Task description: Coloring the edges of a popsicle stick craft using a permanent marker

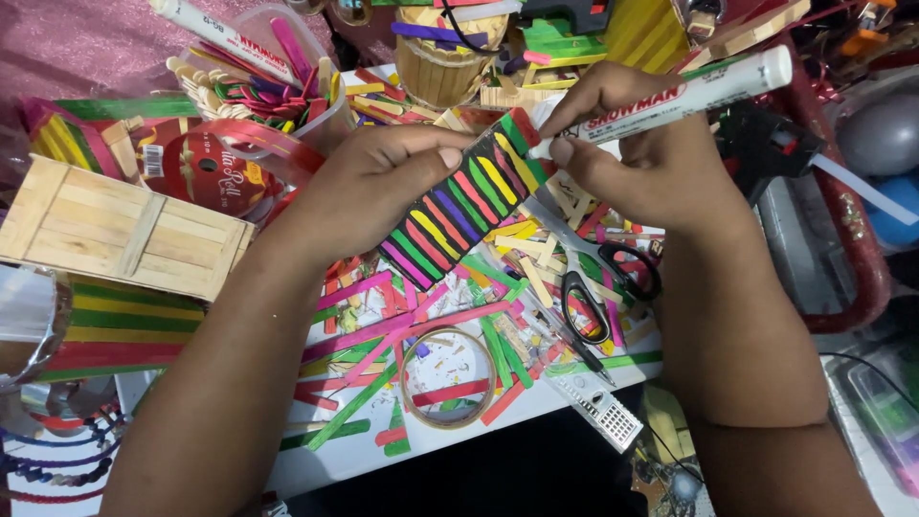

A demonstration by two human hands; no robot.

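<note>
Inking strip [466,198] edge w/ marker [689,94]

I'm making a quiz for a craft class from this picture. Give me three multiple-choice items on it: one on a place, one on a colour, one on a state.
1. Where does the roll of tape lie?
A. On the white table, below the striped panel
B. On the wooden crate
C. Inside the plastic tub

2. What colour are the scissors' handles?
A. Yellow
B. Black
C. Pink

3. What is the right hand doing?
A. Resting flat and open
B. Holding a white marker with its tip at the panel
C. Gripping the scissors

Answers:
1 A, the ring sits among loose coloured sticks on the white table.
2 B, both loops are black.
3 B, the marker is pinched in its grip, tip at the end of the striped panel, which the left hand holds.
</note>
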